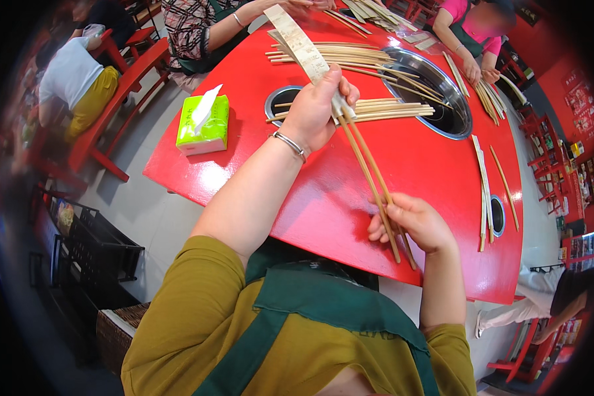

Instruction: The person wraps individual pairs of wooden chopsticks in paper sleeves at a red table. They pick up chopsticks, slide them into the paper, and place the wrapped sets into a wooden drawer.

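Observation:
My left hand grips a printed paper chopstick sleeve around its lower part, the sleeve pointing up and away from me. Two wooden chopsticks stick out of the sleeve's near end, slanting down to the right. Toward their free ends, my right hand pinches them between thumb and fingers, above the table's near edge. Just beyond my left hand, several loose chopsticks lie on the red table. A larger pile of chopsticks is spread farther back.
A green tissue pack stands at the left. A large metal-rimmed well and a small one are set into the tabletop. Sleeved chopsticks and a single chopstick lie at right. Across the table, two people's hands handle chopsticks and sleeves.

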`<action>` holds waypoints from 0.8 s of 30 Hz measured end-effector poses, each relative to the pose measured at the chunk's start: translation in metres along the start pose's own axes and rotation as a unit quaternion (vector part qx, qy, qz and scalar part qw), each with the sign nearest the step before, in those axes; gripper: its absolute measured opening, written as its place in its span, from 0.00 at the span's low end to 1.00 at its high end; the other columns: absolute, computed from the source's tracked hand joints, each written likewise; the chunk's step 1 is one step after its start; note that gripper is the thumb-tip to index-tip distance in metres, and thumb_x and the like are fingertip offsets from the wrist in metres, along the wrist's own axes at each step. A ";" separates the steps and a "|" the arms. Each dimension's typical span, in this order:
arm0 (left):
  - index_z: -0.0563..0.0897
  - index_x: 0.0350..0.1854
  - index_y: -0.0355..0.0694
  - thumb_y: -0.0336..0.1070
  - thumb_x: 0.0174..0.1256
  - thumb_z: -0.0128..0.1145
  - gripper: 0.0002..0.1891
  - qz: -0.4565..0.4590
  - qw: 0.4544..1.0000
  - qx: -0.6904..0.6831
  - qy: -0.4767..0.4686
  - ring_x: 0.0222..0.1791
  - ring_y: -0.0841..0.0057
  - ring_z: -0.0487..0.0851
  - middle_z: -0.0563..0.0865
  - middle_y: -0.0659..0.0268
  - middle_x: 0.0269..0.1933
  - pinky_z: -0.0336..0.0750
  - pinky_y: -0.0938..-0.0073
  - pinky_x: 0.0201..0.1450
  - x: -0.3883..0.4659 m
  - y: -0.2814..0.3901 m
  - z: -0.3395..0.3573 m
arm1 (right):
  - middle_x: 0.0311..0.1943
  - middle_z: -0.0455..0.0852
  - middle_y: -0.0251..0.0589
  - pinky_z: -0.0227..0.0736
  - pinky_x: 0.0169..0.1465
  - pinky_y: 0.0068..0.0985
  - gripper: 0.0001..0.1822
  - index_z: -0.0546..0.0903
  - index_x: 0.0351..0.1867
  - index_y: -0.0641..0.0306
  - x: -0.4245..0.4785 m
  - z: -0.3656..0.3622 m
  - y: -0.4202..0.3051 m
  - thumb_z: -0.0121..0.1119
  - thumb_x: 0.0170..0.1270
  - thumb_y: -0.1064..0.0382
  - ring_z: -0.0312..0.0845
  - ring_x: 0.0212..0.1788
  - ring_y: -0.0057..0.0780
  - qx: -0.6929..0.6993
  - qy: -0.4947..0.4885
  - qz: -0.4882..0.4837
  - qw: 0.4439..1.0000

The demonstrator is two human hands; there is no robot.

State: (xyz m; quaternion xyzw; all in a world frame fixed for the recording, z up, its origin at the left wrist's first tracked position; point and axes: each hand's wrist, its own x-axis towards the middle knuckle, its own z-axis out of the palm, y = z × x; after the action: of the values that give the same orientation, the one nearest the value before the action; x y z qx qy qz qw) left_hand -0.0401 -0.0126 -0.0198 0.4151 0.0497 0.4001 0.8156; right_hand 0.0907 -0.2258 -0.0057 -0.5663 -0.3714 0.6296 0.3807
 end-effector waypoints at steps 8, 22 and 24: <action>0.67 0.26 0.44 0.51 0.73 0.38 0.19 -0.006 0.999 -0.035 0.016 0.25 0.78 0.69 0.72 0.68 0.27 0.69 0.76 0.30 0.002 0.005 -0.005 | 0.34 0.83 0.46 0.77 0.37 0.22 0.17 0.70 0.55 0.70 -0.005 -0.002 -0.004 0.39 0.71 0.63 0.83 0.35 0.31 0.008 -0.045 0.024 0.999; 0.71 0.25 0.43 0.46 0.72 0.42 0.17 0.057 0.991 0.011 0.123 0.23 0.81 0.73 0.77 0.67 0.27 0.70 0.79 0.24 0.004 0.010 -0.004 | 0.24 0.75 0.30 0.57 0.24 0.09 0.09 0.74 0.45 0.64 0.002 -0.016 -0.021 0.53 0.66 0.65 0.65 0.22 0.10 -0.058 0.192 -0.177 0.964; 0.73 0.26 0.43 0.48 0.71 0.44 0.17 -0.014 0.990 0.126 0.070 0.24 0.82 0.73 0.77 0.68 0.27 0.68 0.81 0.24 -0.013 -0.012 0.020 | 0.23 0.75 0.29 0.57 0.24 0.09 0.08 0.74 0.43 0.63 0.026 0.008 -0.018 0.53 0.66 0.64 0.65 0.22 0.10 -0.078 0.237 -0.217 0.944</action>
State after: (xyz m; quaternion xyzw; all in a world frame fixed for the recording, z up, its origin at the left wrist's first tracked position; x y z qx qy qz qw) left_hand -0.0331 -0.0385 -0.0188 0.4844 0.1625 0.4071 0.7571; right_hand 0.0818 -0.1952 0.0000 -0.6330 -0.4317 0.3483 0.5400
